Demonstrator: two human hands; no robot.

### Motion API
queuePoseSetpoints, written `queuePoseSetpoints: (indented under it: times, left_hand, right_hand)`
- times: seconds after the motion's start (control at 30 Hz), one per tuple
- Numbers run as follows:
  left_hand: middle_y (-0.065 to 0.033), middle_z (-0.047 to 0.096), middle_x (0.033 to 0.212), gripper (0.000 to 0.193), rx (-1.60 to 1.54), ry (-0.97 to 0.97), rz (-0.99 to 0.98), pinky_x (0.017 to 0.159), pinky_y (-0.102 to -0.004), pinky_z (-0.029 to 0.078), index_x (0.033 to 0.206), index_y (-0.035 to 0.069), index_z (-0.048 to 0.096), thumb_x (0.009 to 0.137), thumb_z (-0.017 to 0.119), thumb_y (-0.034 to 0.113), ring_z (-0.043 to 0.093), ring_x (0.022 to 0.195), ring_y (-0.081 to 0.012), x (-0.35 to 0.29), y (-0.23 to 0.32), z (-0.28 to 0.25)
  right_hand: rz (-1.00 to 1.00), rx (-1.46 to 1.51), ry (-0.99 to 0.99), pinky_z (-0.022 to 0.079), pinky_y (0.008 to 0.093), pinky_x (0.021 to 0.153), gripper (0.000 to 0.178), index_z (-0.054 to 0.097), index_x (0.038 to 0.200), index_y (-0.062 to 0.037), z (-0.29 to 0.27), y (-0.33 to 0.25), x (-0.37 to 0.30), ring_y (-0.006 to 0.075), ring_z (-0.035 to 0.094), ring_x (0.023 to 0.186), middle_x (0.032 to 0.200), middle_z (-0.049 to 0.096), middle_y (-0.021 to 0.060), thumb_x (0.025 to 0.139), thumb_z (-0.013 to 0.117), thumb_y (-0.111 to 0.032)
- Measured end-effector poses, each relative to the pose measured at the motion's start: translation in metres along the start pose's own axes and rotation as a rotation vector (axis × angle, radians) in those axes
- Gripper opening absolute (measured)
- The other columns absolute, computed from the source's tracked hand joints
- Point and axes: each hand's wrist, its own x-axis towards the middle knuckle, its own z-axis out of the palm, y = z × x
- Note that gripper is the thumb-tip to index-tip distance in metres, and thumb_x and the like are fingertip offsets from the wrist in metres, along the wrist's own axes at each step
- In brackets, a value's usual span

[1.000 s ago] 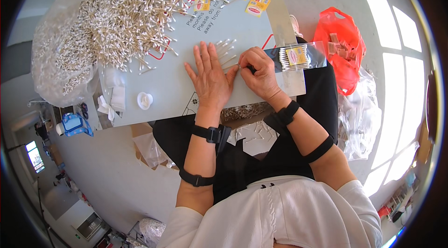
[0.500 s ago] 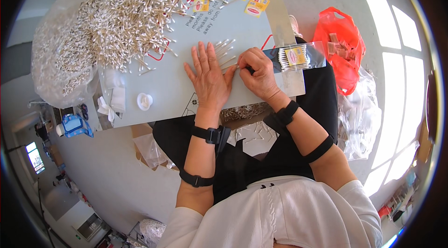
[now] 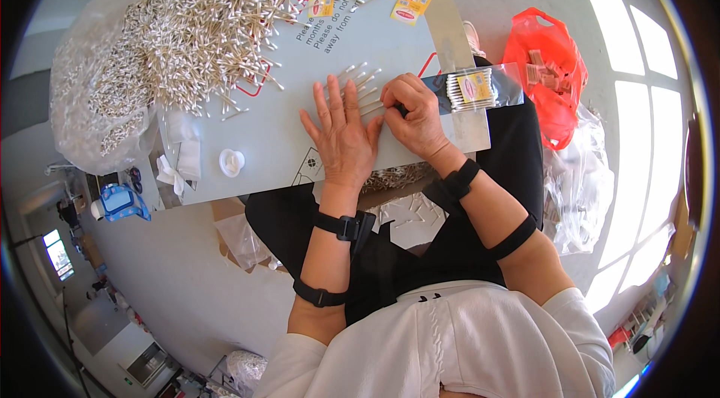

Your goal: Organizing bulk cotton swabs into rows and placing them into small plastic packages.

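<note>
My left hand lies flat on the tabletop with its fingers spread, partly covering a few loose cotton swabs. Just right of it, my right hand is closed, thumb and fingers pinched together near the swabs' ends; a small dark bit shows inside the curl, and what it grips is hidden. Beyond that hand a clear plastic bag rests at the table's right edge, holding a row of cotton swabs and a yellow card. A large heap of cotton swabs spreads over the far left.
Yellow cards lie scattered at the table's far side. A small white round cup and white folded tissue are near the left front. A red plastic bag sits right of the table. An open box of swabs is below the front edge.
My left hand has shifted slightly right, closer to my right hand. The right hand has hardly moved and stays pinched.
</note>
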Motion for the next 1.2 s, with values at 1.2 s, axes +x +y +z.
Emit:
queuePoseSetpoints:
  times: [1.2]
  left_hand:
    - [-0.0212,0.027,0.156,0.056,-0.005,0.054,-0.005,0.107,-0.0702,0.016,0.142,0.012,0.047,0.095,0.058,0.041,0.016,0.147,-0.0432,0.015,-0.005,-0.009]
  right_hand:
    - [0.007,-0.019,-0.006,0.045,0.0393,0.062,0.014,0.05,0.07,-0.0025,0.0,0.0,0.0,0.0313,0.053,0.07,0.071,0.052,0.0106,0.062,0.056,0.008]
